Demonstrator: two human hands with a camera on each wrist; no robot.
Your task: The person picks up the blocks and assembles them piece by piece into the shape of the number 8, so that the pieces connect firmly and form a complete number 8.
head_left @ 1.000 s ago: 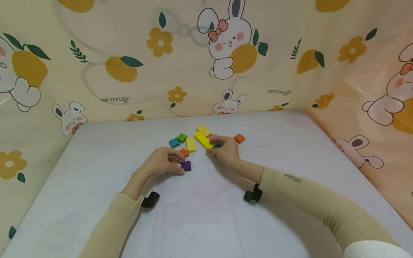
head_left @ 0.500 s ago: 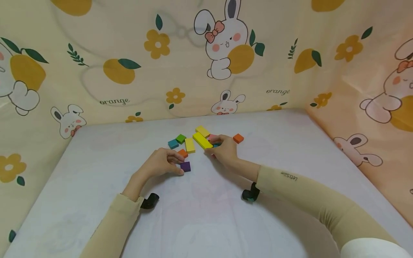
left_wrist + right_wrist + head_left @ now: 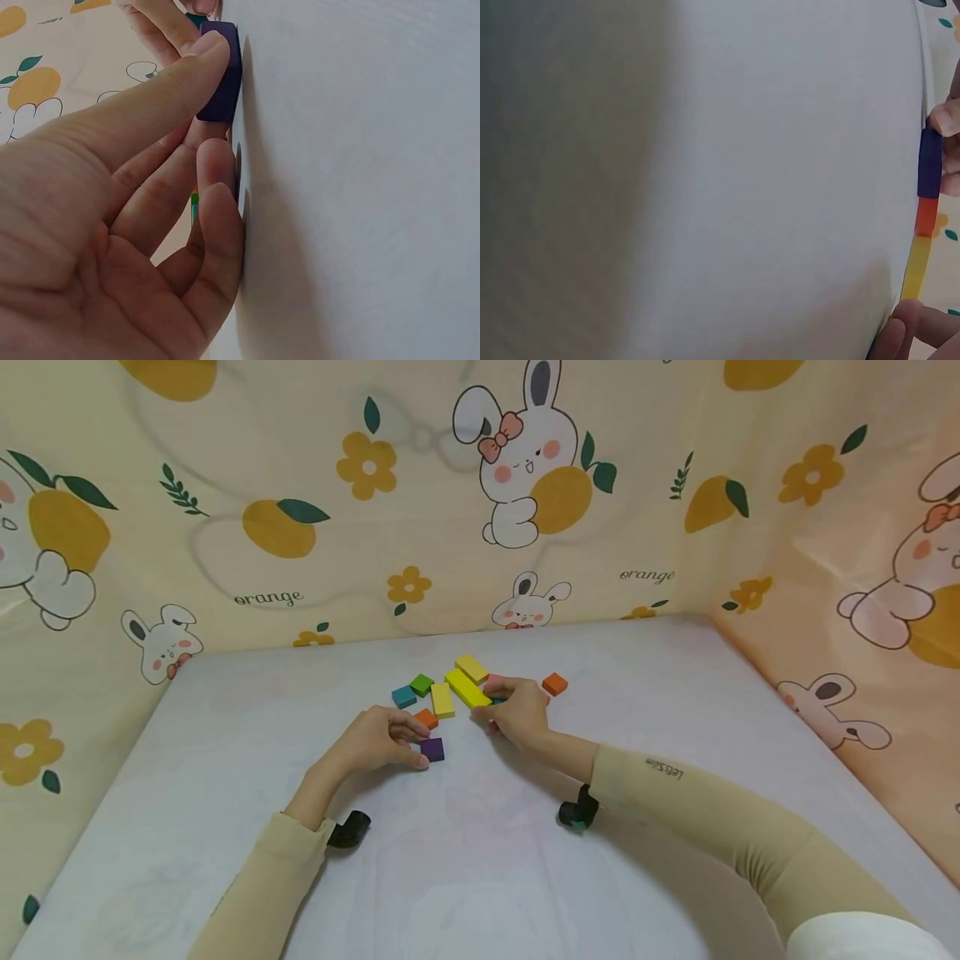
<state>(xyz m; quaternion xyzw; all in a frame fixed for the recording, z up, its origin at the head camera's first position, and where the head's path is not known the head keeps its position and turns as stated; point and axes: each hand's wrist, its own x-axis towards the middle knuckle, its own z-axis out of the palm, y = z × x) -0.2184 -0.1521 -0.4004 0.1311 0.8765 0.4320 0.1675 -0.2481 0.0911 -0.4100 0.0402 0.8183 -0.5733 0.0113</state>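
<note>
My left hand [image 3: 378, 739] pinches a small purple block [image 3: 432, 749] between its thumb and fingers, low at the table. In the left wrist view the thumb lies across that purple block [image 3: 217, 90]. My right hand [image 3: 519, 714] holds a teal block [image 3: 497, 699], mostly hidden by the fingers. Its thumb is at the near end of a long bright yellow block [image 3: 467, 688]. A paler yellow block [image 3: 472, 669] lies just behind that one. Part of a pink block [image 3: 493, 677] shows behind the right hand. An orange block [image 3: 426, 719] sits beside the left fingertips.
Another pale yellow block [image 3: 442, 701] lies between the hands. A blue block [image 3: 403, 697] and a green block [image 3: 422, 685] are at its left. Further right is a second orange block [image 3: 555, 684]. A printed cloth [image 3: 435, 527] rises behind the white tabletop [image 3: 465, 860].
My right hand has shifted slightly left with the teal block, and the long bright yellow block has moved a little left too. My left hand stays on the purple block.
</note>
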